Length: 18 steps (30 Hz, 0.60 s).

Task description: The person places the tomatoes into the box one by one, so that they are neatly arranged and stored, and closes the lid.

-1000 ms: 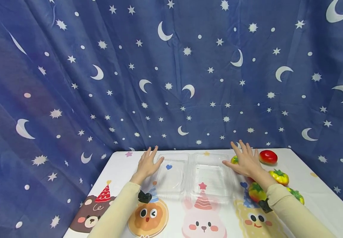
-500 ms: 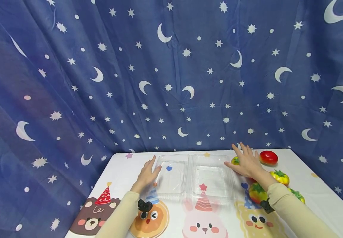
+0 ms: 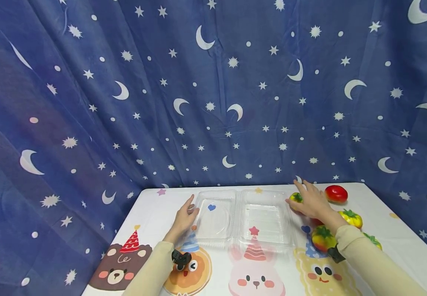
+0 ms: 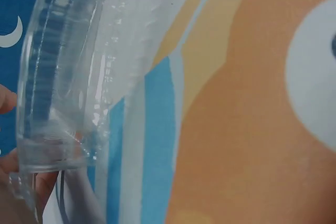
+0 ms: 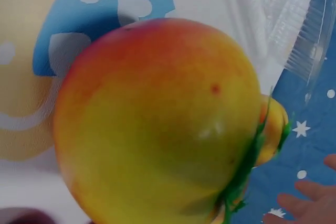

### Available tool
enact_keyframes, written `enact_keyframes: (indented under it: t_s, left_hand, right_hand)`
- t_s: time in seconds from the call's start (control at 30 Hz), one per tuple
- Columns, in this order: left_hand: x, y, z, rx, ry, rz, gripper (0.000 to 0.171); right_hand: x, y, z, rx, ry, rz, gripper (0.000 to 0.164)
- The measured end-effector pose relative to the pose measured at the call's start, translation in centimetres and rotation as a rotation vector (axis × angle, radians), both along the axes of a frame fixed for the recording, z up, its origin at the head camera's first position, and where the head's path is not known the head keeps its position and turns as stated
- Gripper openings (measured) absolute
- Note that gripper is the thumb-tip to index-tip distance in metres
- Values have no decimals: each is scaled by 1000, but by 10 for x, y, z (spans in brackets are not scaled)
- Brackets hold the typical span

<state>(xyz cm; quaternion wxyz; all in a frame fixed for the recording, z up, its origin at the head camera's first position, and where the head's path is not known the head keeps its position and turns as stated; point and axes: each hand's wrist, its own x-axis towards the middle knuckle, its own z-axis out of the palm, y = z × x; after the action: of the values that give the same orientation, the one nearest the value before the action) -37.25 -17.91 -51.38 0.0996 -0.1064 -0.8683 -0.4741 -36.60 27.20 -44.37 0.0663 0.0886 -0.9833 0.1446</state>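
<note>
Along the left edge of a clear plastic clamshell box [image 3: 234,213], lying opened flat on the table, is my left hand [image 3: 184,217], its index finger extended and the others bent loosely. The left wrist view shows its fingers [image 4: 7,99] at the box's clear rim [image 4: 47,77]. Right of the box, my right hand [image 3: 312,202] reaches over a small yellow toy fruit with green leaves [image 3: 295,197], thumb and fingers spread about it. A bigger yellow-red toy fruit [image 5: 157,119] fills the right wrist view, with the right fingers [image 5: 304,203] spread at the lower right.
A shiny red toy fruit [image 3: 336,194] lies at the back right. More leafy toy fruits [image 3: 351,218] sit around the right forearm, one yellow-red [image 3: 323,238] near the wrist. A blue star-patterned curtain [image 3: 213,102] hangs behind the white cartoon-print tablecloth [image 3: 402,250].
The right hand has lowered over the small yellow fruit, its fingers bending toward it. My left hand has drawn back slightly along the box's left side, its fingers less spread.
</note>
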Motion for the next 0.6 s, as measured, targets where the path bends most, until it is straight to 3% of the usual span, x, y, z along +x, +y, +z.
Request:
enact_keyframes:
  t_s: [0.2, 0.43, 0.6]
  left_hand:
    - [2, -4, -9, 78, 16, 5, 65]
    - [2, -10, -18, 117, 25, 7, 69]
    - [5, -15, -19, 143, 46, 58, 66]
  right_hand:
    - [-16, 9, -9, -77, -101, -35, 81]
    - [-25, 15, -14, -186, -211, -82, 71]
    - [-29, 17, -13, -192, -259, -106, 67]
